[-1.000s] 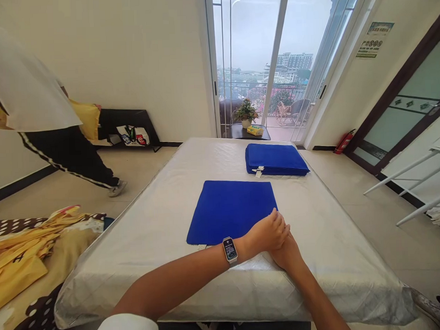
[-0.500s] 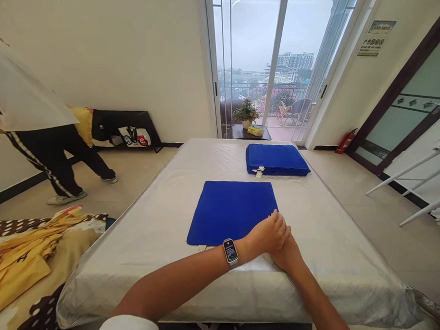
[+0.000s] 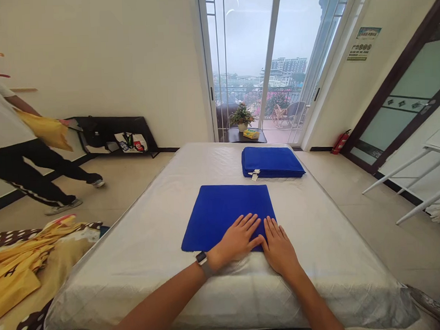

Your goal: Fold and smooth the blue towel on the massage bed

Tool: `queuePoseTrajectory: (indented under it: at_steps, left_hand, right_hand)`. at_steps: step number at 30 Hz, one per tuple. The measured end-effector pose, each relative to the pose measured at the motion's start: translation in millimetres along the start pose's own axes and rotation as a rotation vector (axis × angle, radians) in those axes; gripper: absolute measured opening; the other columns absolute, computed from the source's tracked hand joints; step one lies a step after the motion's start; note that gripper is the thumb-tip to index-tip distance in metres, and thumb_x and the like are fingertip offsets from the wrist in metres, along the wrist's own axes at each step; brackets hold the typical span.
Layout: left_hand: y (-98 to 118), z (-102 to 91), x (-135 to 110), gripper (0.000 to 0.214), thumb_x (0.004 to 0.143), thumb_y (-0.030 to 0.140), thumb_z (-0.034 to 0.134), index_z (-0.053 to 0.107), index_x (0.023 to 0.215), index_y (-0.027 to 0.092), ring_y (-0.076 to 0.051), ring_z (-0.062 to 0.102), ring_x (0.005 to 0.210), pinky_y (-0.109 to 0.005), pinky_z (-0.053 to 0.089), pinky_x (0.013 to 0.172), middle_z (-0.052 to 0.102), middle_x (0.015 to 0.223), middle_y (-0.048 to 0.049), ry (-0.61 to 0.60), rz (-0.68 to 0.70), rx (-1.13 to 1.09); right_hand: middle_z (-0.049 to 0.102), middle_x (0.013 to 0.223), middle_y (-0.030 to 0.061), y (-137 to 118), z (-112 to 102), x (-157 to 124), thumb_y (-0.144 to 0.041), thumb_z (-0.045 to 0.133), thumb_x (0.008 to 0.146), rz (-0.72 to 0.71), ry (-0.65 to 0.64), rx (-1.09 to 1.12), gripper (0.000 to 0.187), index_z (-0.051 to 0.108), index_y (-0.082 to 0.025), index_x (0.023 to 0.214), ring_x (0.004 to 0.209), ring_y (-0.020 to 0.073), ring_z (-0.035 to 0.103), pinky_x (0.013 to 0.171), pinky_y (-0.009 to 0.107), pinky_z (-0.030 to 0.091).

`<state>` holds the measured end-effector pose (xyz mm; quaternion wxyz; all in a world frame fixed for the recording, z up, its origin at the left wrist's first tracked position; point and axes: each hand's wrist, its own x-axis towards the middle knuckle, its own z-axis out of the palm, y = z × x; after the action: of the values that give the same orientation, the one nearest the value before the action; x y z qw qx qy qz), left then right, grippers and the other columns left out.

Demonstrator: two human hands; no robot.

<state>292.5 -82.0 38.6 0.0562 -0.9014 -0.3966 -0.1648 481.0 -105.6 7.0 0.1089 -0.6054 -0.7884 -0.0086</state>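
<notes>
A flat blue cloth (image 3: 221, 210), roughly rectangular, lies on the plastic-covered mattress (image 3: 147, 264). My left hand (image 3: 239, 237), with a watch (image 3: 201, 258) on its wrist, rests palm down on the cloth's near right part, fingers stretched out. Beside it my right hand (image 3: 279, 244) lies flat over the cloth's right near corner, fingers extended, and the two thumbs meet. Neither hand grips anything. Farther back, a stack of folded blue cloths (image 3: 272, 160) with white tags (image 3: 255, 174) sits near the mattress's far right corner.
At left a person (image 3: 20, 143) carries a yellow bag or cloth (image 3: 47, 130). Yellow clothes (image 3: 32, 263) lie on bedding beside the mattress. Behind stand a small table (image 3: 237, 136) with a potted plant (image 3: 242, 117) and a black rack (image 3: 114, 135). White metal legs (image 3: 415, 170) stand at right.
My hands, clasped together over the cloth's right edge before, have come apart and now lie flat on it. The person at left has moved farther left. The view has shifted slightly.
</notes>
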Motion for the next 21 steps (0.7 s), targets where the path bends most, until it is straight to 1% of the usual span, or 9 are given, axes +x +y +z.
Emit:
queuePoseTrajectory:
  at_steps: [2,4,6,9,12,14,17,19,21]
  left_hand:
    - [-17,-0.3,-19,0.063,0.105,0.054,0.029,0.030,0.159,0.021,-0.023,0.030,0.153,-0.047,0.028,0.123,0.039,0.162,-0.0112,-0.064,-0.092,-0.016]
    - [-36,-4.4,-42,0.064,0.105,0.056,0.025,0.028,0.160,0.022,-0.024,0.025,0.155,-0.048,0.025,0.125,0.032,0.165,-0.0096,-0.137,-0.194,-0.014]
    - [-57,-10.0,-68,0.065,0.105,0.057,0.023,0.026,0.161,0.024,-0.026,0.022,0.156,-0.049,0.023,0.126,0.028,0.167,-0.0073,-0.193,-0.335,0.012]
    - [-83,-16.6,-109,0.067,0.104,0.059,0.021,0.023,0.161,0.025,-0.028,0.018,0.156,-0.053,0.022,0.126,0.023,0.168,-0.0066,-0.213,-0.535,0.073]
    - [-93,-19.2,-136,0.073,0.102,0.063,0.021,0.018,0.162,0.022,-0.029,0.018,0.156,-0.053,0.024,0.125,0.018,0.169,-0.0081,-0.205,-0.648,0.086]
    - [-92,-20.2,-142,0.078,0.101,0.067,0.022,0.016,0.162,0.019,-0.029,0.017,0.156,-0.051,0.024,0.126,0.015,0.169,-0.0092,-0.212,-0.683,0.069]
    - [-88,-21.7,-138,0.081,0.100,0.069,0.021,0.017,0.162,0.017,-0.028,0.016,0.156,-0.049,0.022,0.127,0.013,0.169,-0.0098,-0.226,-0.683,0.043]
    - [-87,-21.8,-135,0.081,0.100,0.069,0.021,0.018,0.162,0.016,-0.028,0.017,0.156,-0.049,0.022,0.127,0.014,0.169,-0.0106,-0.221,-0.678,0.035]
    - [-89,-20.2,-136,0.081,0.100,0.068,0.022,0.019,0.162,0.016,-0.028,0.019,0.156,-0.050,0.023,0.126,0.016,0.168,-0.0113,-0.208,-0.669,0.037]
  right_hand:
    - [0.028,0.165,0.0118,-4,-7,1,-0.044,0.025,0.106,0.020,-0.032,0.013,0.064,0.031,-0.010,0.160,0.154,0.0244,0.026,0.125,0.047,0.025]
    - [0.026,0.166,0.0109,-6,-10,1,-0.046,0.023,0.107,0.029,-0.043,0.028,0.064,0.029,-0.011,0.161,0.154,0.0239,0.024,0.125,0.047,0.024]
    - [0.025,0.166,0.0104,-6,-11,0,-0.048,0.021,0.107,0.034,-0.046,0.043,0.065,0.027,-0.012,0.161,0.154,0.0236,0.023,0.125,0.047,0.024]
    - [0.024,0.166,0.0097,-6,-12,0,-0.051,0.019,0.107,0.038,-0.055,0.063,0.067,0.026,-0.013,0.161,0.154,0.0233,0.022,0.126,0.046,0.024]
    - [0.023,0.166,0.0099,-6,-12,-1,-0.052,0.018,0.107,0.040,-0.068,0.062,0.068,0.027,-0.012,0.161,0.154,0.0234,0.022,0.126,0.046,0.024]
    - [0.022,0.166,0.0107,-6,-13,-2,-0.052,0.019,0.107,0.041,-0.080,0.042,0.068,0.027,-0.010,0.160,0.154,0.0237,0.023,0.126,0.046,0.025]
    - [0.025,0.164,0.0129,-4,-17,1,-0.051,0.022,0.106,0.018,-0.124,0.005,0.069,0.030,-0.007,0.159,0.153,0.0258,0.027,0.125,0.048,0.027]
    - [0.031,0.162,0.0150,-3,-21,10,-0.050,0.026,0.106,-0.006,-0.141,-0.019,0.067,0.037,-0.007,0.156,0.151,0.0282,0.031,0.124,0.050,0.028]
    - [0.037,0.159,0.0165,-3,-26,25,-0.048,0.027,0.106,-0.026,-0.115,-0.035,0.066,0.042,-0.007,0.154,0.149,0.0298,0.034,0.123,0.052,0.029]
